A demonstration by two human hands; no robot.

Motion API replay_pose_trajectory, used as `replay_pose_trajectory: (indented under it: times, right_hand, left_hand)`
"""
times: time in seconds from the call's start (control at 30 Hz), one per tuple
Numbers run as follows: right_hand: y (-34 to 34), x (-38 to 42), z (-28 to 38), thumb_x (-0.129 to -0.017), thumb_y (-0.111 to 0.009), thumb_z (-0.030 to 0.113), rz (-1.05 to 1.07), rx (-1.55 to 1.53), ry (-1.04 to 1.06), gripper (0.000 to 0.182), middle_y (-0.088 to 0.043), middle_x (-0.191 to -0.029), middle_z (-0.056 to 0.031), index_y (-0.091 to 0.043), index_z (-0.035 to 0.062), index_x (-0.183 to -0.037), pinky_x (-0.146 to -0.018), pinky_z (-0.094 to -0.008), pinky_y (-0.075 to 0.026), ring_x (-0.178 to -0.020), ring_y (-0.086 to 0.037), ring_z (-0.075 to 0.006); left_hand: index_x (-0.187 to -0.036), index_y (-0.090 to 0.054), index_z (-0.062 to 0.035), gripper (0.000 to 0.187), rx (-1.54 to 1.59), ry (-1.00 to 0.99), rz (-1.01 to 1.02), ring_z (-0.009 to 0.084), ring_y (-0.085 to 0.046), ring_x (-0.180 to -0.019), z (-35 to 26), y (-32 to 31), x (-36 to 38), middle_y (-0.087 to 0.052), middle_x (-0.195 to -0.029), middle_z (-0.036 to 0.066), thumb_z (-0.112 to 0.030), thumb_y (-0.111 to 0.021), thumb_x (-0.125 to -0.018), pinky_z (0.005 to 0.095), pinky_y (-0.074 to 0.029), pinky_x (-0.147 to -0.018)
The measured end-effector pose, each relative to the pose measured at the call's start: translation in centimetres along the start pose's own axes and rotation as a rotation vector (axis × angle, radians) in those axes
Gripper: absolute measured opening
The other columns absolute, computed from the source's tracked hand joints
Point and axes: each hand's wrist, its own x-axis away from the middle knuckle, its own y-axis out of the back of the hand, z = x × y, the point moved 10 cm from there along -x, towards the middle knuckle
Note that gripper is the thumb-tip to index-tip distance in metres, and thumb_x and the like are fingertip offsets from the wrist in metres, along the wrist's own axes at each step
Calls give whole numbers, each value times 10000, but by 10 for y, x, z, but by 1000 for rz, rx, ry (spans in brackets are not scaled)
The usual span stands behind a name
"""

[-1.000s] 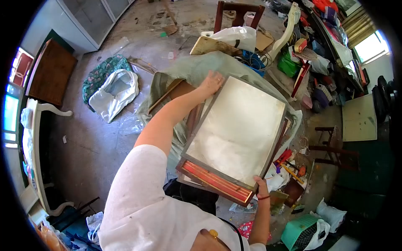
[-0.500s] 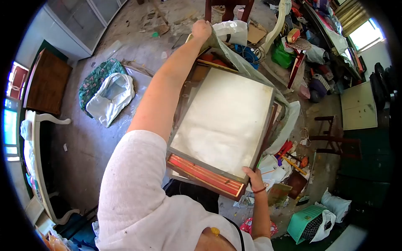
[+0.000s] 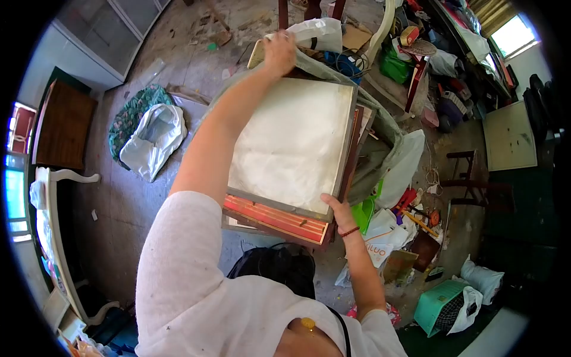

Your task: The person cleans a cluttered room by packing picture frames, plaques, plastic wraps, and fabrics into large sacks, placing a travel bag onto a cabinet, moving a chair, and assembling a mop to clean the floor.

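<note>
A stack of flat frames lies in front of me, topped by a white panel [image 3: 291,143] with a grey edge. Under it shows a red frame [image 3: 273,216] with gold stripes. My right hand [image 3: 340,214] grips the near right corner of the stack, thumb on top and the other fingers hidden beneath. At the far edge, my left hand [image 3: 279,53] has bent fingers over the rim of a greyish cloth bag [image 3: 386,128] that surrounds the far and right sides of the stack; what it grips is unclear.
A white plastic bag [image 3: 153,140] on green floral cloth lies left. A wooden chair [image 3: 476,178] stands right, near a turquoise basket [image 3: 437,309]. Scattered items include a green dustpan [image 3: 363,214]. A black bag [image 3: 276,268] is close to my body.
The stack has shifted left and turned slightly, with my right hand moving left and up along with it. My left hand has moved slightly down and left. More of the bag's inside shows.
</note>
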Motion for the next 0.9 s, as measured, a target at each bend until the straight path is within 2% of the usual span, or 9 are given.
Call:
replay_pose_trajectory:
  times: [0.1, 0.23, 0.37, 0.43, 0.5, 0.6, 0.73, 0.8, 0.9]
  right_hand:
    - [9, 1, -12, -672, -684, 225, -19, 34, 66, 617, -480, -1084, -146, -393, -87, -1118, -803, -296, -402, -946, -489, -197]
    - [-3, 6, 2, -642, -702, 315, -13, 86, 128, 761, -467, -1093, -181, -327, -121, -1139, -824, -291, -385, -967, -478, -214]
    - [8, 5, -9, -636, -689, 384, 0, 131, 136, 855, -457, -1096, -205, -254, -136, -1157, -861, -299, -359, -1001, -461, -246]
    - [5, 1, -23, -628, -687, 405, 55, 137, 103, 874, -454, -1102, -203, -246, -126, -1164, -871, -299, -348, -1009, -456, -250]
    - [7, 3, -24, -623, -688, 408, 2, 149, 108, 882, -460, -1099, -198, -238, -116, -1172, -870, -296, -347, -1010, -457, -239]
    - [6, 11, -21, -621, -680, 416, -18, 176, 46, 845, -477, -1082, -201, -287, -114, -1148, -840, -299, -369, -992, -477, -246]
    - [16, -9, 11, -625, -676, 420, 1, 207, 82, 823, -503, -1051, -213, -329, -121, -1138, -826, -311, -385, -967, -496, -249]
    - [64, -58, 24, -643, -677, 387, -196, 336, 141, 693, -540, -1008, -185, -445, -109, -1068, -816, -295, -396, -934, -515, -217]
    - [71, -87, 85, -639, -677, 410, -126, 248, 117, 647, -530, -1032, -156, -527, -109, -995, -805, -285, -395, -909, -513, -210]
  left_hand:
    - [-1202, -389, -76, 467, -148, -546, 155, 245, -318, -1153, -98, -12, 44, -402, -1199, 113, -92, -460, -741, 520, -215, -913]
    - [-1210, -391, -76, 432, -302, -757, 129, 241, -331, -1137, -143, -61, 67, -435, -1176, 86, -108, -444, -782, 517, -209, -915]
    - [-1204, -388, -81, 445, -355, -672, 163, 244, -336, -1151, -151, -96, 54, -486, -1115, 123, -125, -463, -768, 523, -195, -938]
    - [-1133, -456, -85, 381, -555, -635, 370, 239, -438, -1038, -144, -116, 51, -547, -1015, 86, -142, -480, -758, 526, -188, -942]
    - [-957, -552, -114, 223, -499, -647, 330, 221, -510, -896, -152, -120, 41, -593, -868, 54, -161, -488, -749, 520, -239, -898]
    - [-763, -568, -113, 147, 143, -187, -64, 262, -557, -728, -139, -67, -9, -599, -743, 116, -216, -462, -770, 458, -327, -726]
    - [-816, -551, -92, 167, 243, -47, 12, 272, -571, -753, -98, -56, -35, -600, -780, 126, -202, -441, -757, 504, -318, -708]
    - [-837, -560, -97, 186, 265, -136, 127, 289, -566, -781, -89, -60, -28, -601, -803, 129, -219, -441, -763, 514, -327, -727]
    - [-889, -564, -84, 224, 394, -168, 146, 302, -561, -802, -81, -58, -4, -596, -832, 137, -233, -456, -761, 473, -356, -754]
